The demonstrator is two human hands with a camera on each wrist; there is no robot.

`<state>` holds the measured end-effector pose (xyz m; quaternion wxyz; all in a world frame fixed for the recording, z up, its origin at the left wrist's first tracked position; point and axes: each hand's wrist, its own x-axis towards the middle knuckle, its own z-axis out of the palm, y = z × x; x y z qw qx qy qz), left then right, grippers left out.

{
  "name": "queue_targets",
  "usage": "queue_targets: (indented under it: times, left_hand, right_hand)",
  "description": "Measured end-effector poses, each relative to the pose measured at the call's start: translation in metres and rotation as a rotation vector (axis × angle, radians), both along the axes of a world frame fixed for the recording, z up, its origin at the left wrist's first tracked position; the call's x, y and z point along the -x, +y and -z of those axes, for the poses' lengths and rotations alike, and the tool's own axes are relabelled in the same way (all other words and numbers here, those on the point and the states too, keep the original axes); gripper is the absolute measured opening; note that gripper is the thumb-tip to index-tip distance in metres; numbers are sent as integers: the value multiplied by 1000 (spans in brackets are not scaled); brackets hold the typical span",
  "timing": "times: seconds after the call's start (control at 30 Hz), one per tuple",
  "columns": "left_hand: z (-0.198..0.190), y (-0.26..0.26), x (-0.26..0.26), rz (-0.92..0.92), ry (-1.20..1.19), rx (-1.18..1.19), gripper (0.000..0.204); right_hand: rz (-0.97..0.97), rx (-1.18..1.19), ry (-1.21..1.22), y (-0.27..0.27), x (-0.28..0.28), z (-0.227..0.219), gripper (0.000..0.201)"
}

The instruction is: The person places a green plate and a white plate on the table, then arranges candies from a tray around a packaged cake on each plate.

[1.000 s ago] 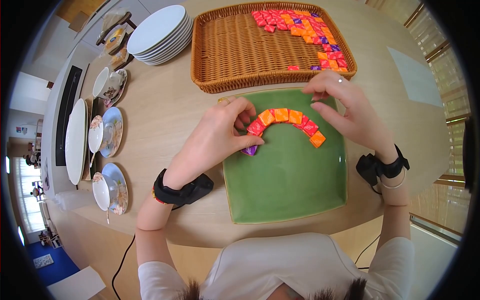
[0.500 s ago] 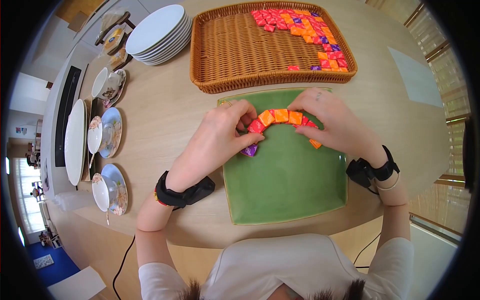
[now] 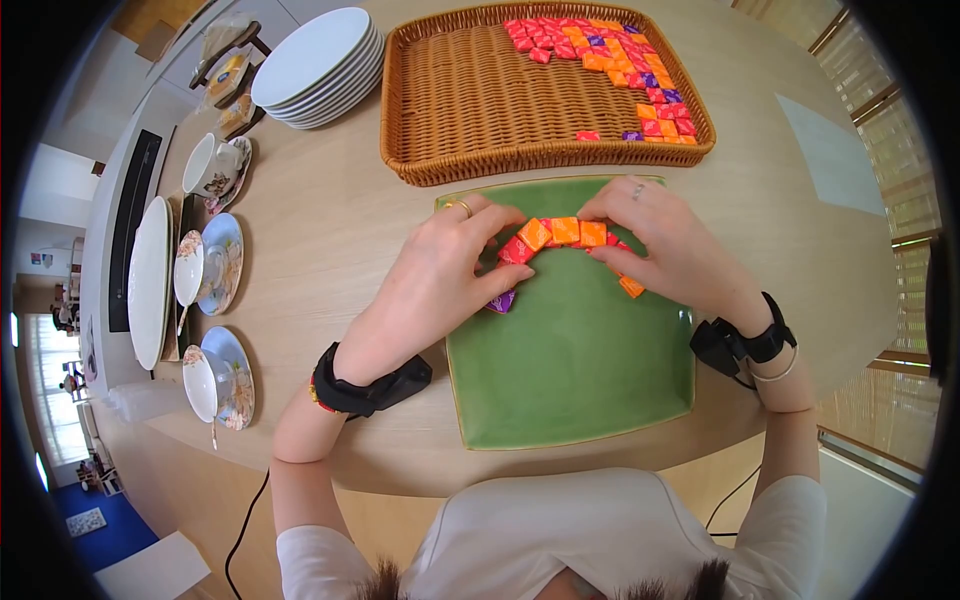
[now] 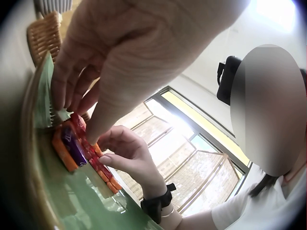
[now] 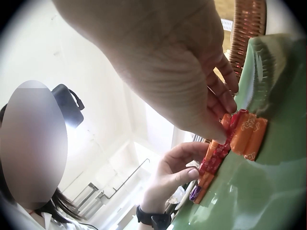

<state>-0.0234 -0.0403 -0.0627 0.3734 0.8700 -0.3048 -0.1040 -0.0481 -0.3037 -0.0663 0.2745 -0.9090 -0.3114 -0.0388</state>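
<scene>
Small wrapped squares, orange (image 3: 565, 231), red (image 3: 515, 251) and purple (image 3: 503, 301), form an arch on the green square plate (image 3: 570, 350). My left hand (image 3: 435, 262) pinches the red squares on the arch's left side between thumb and fingers, just above the purple one. On the arch's right side, my right hand (image 3: 668, 245) pinches red squares and partly covers them. In the left wrist view, orange pieces lie beside the purple piece (image 4: 73, 147). Orange pieces (image 5: 249, 136) lie near my right fingertips in the right wrist view.
Behind the plate stands a wicker tray (image 3: 450, 172) with many wrapped squares, mostly on its right side. Stacked white plates (image 3: 315, 60) are at the back left. Cups and saucers (image 3: 235, 375) line the left side beside a long white dish (image 3: 150, 285).
My right hand has come down and left from above the plate's right side onto the arch's right part. My left fingers have shifted slightly right along the left part.
</scene>
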Motion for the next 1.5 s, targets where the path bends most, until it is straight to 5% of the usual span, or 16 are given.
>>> queue_targets:
  times: [0.47,1.5]
  left_hand:
    - [5,-1,2,107,-232,-66,47]
    - [-1,1,3,43,-113,-61,44]
  right_hand:
    - [14,3,8,0,1,1,24]
    - [-22,79,-144,12,-8,0,29]
